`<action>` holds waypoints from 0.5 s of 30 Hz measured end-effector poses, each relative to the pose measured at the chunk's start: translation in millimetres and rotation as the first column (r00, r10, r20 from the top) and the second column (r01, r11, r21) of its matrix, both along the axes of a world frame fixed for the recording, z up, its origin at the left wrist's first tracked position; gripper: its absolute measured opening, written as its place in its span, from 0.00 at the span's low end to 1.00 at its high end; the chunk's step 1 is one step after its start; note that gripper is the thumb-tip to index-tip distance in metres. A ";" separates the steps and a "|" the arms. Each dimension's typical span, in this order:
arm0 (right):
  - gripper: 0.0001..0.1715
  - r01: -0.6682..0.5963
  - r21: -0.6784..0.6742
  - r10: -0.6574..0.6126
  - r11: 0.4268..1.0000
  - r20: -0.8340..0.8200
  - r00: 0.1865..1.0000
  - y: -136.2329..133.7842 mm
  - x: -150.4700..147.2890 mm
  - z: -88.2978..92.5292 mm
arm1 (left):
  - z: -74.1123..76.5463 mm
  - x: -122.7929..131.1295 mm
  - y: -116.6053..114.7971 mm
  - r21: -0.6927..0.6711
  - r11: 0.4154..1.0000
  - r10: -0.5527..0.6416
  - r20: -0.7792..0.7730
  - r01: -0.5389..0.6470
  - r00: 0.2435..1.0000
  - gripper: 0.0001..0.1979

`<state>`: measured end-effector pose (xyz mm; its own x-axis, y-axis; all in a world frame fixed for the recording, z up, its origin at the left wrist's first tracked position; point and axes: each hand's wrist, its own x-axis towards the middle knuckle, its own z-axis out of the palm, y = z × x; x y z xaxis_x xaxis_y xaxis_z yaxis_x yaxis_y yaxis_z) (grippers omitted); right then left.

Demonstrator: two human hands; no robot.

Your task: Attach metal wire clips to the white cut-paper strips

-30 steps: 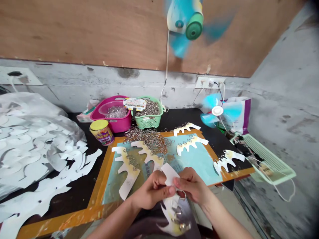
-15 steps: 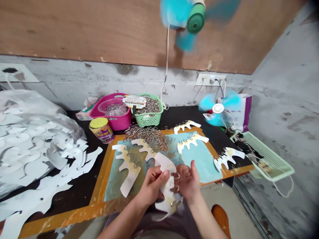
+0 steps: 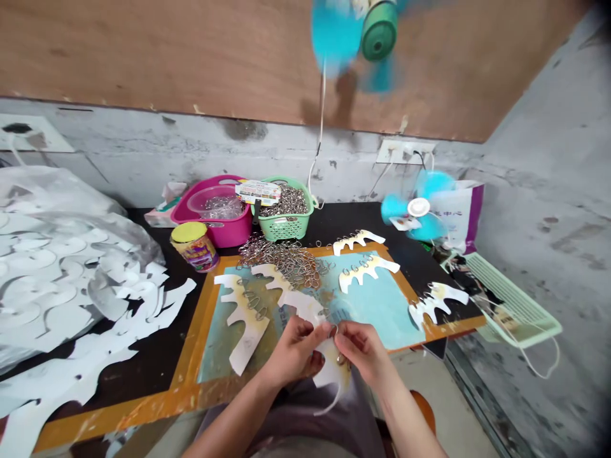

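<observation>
My left hand [image 3: 298,353] is closed on a white scalloped strip [image 3: 329,375] with yellowish stains, held over the front edge of the table. My right hand [image 3: 366,351] pinches a small metal ring [image 3: 335,329] at the strip's right edge, its fingertips close to the left thumb. Other metal rings hang along that same edge, partly hidden by the fingers. Similar strips with rings lie about: one on the left of the blue-green mat [image 3: 248,321], one on its right [image 3: 370,272]. Behind the hands is a heap of loose metal rings [image 3: 286,262].
At the back stand a pink basket [image 3: 233,232], a green basket of rings [image 3: 284,228] and a yellow-lidded can [image 3: 195,248]. White cutouts in a plastic bag [image 3: 62,267] fill the left. A small blue fan [image 3: 419,207] spins at the right; another fan [image 3: 379,35] hangs above.
My right hand has turned from half-open, palm showing, to a pinch on a ring at the strip's edge. The strip and my left hand have shifted slightly.
</observation>
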<state>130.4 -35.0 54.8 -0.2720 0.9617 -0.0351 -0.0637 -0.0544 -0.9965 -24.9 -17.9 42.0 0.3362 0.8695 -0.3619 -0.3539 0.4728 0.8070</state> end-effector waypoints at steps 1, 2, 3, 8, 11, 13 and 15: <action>0.27 -0.008 0.012 0.008 1.000 0.004 1.000 0.2 -0.4 0.4 | -2.8 -1.1 0.0 0.036 0.999 -0.037 0.011 0.036 0.999 0.31; 0.27 -0.013 0.019 0.013 1.000 0.006 1.000 0.0 -1.5 0.1 | -5.1 -1.7 -0.1 0.066 0.996 -0.067 0.024 0.066 0.997 0.31; 0.26 -0.018 0.019 0.018 1.000 -0.002 1.000 -0.8 -3.1 -1.1 | -6.6 -1.8 -0.2 0.093 0.993 -0.083 0.043 0.079 0.996 0.31; 0.23 -0.115 -0.037 0.100 0.993 -0.277 0.956 -9.3 -13.4 -11.8 | -5.9 5.3 -6.5 0.152 0.988 -0.061 0.196 0.031 0.979 0.30; 0.23 -0.157 -0.063 0.125 0.986 -0.348 0.929 -12.0 -15.5 -14.8 | -6.0 10.4 -9.3 0.110 0.994 -0.028 0.249 0.000 0.968 0.30; 0.23 -0.128 -0.094 0.091 0.987 -0.330 0.940 -9.9 -14.9 -13.9 | -6.6 11.9 -7.4 0.060 0.998 -0.001 0.236 -0.013 0.972 0.30; 0.23 -0.033 -0.132 -0.006 0.991 -0.284 0.959 -4.8 -13.4 -12.1 | -6.9 11.4 -3.5 -0.034 0.998 0.056 0.192 -0.050 0.980 0.30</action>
